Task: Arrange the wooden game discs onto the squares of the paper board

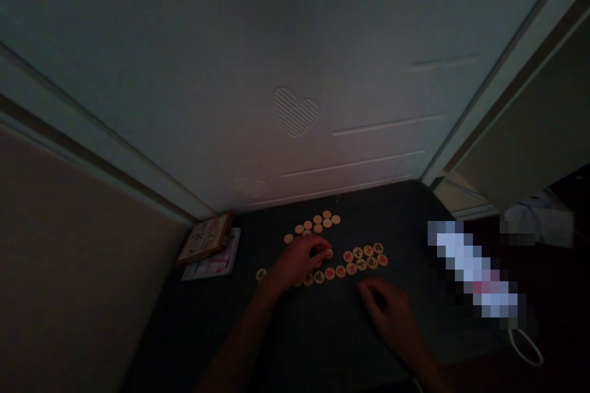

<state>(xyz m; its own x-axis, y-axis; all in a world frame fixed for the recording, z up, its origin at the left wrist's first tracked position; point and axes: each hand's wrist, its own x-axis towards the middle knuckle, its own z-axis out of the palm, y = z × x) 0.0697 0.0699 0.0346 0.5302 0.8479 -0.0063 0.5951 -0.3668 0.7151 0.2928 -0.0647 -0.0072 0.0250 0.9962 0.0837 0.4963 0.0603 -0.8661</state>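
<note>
Several round pale wooden game pieces lie on a dark table. One cluster of blank-faced pieces sits at the back, and a row of pieces with red and black marks sits to the right. My left hand reaches over the middle of the pieces, fingers curled and pinching a piece at its fingertips. My right hand rests on the table just in front of the marked row, fingers bent down, holding nothing I can make out. A single piece lies apart at the left.
A wooden-framed box lies on a printed sheet at the table's back left. A pale door with a heart shape stands behind the table. A white cord lies at the right. The room is very dim.
</note>
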